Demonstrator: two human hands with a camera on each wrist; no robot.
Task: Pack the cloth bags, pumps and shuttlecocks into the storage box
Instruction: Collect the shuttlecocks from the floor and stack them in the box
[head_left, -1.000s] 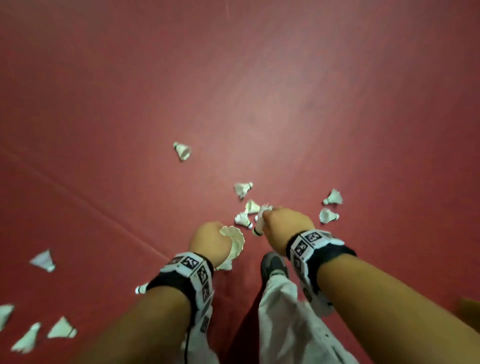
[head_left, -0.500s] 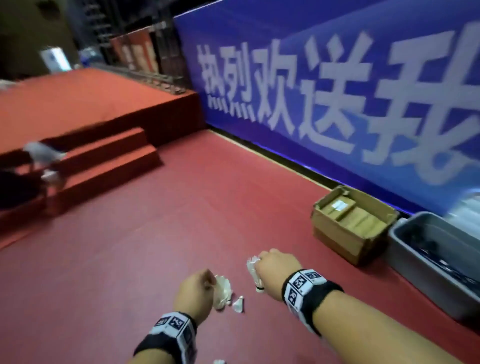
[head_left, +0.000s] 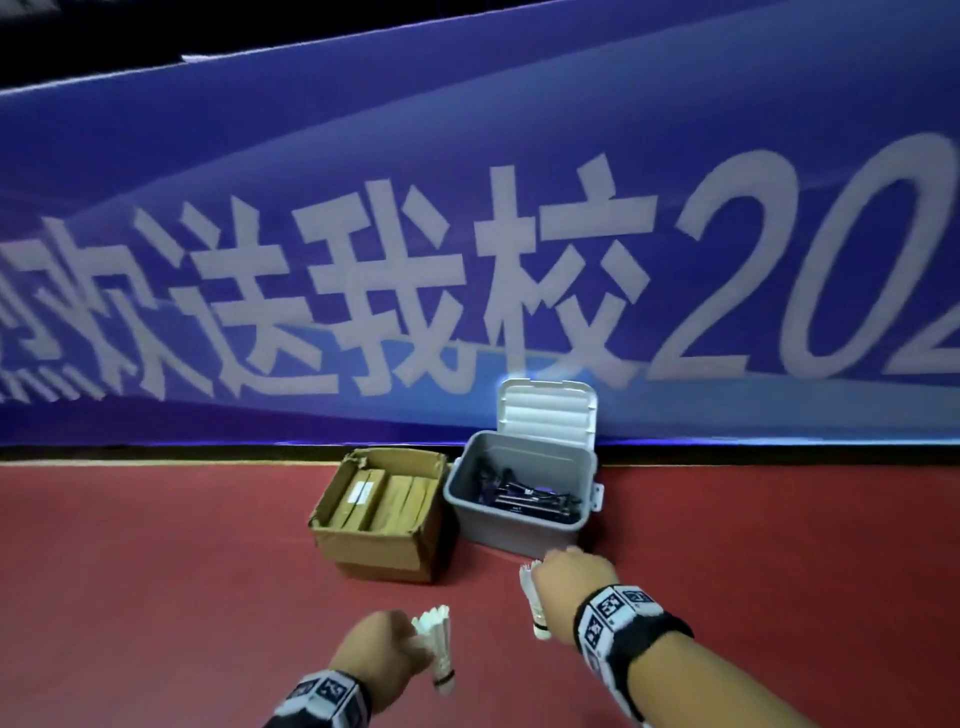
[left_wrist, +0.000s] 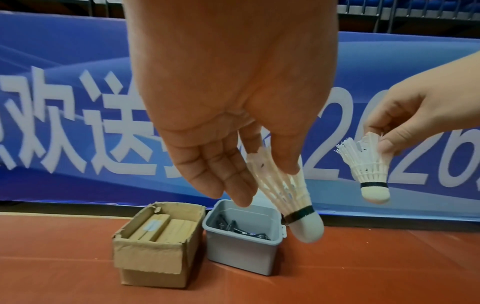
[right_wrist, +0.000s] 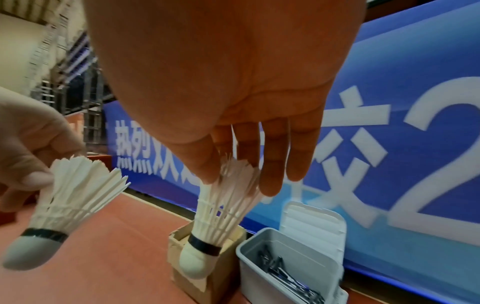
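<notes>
Since a moment ago the view has swung up to the open box (head_left: 522, 519), each hand (head_left: 382, 649) (head_left: 571, 579) pinching a shuttlecock (head_left: 436, 642) (head_left: 532, 597) by its feathers, cork down, likely for dropping in.

Both forearms are bare, with no sleeves. Each wrist carries a black elastic band (head_left: 631, 631) faced with white square panels printed with black block-pattern markers; the left wrist's band (head_left: 322, 699) shows the same white panels and black edging.

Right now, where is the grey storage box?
In the head view the grey storage box sits on the red floor against the blue banner, lid up, just right of the cardboard box.
</notes>
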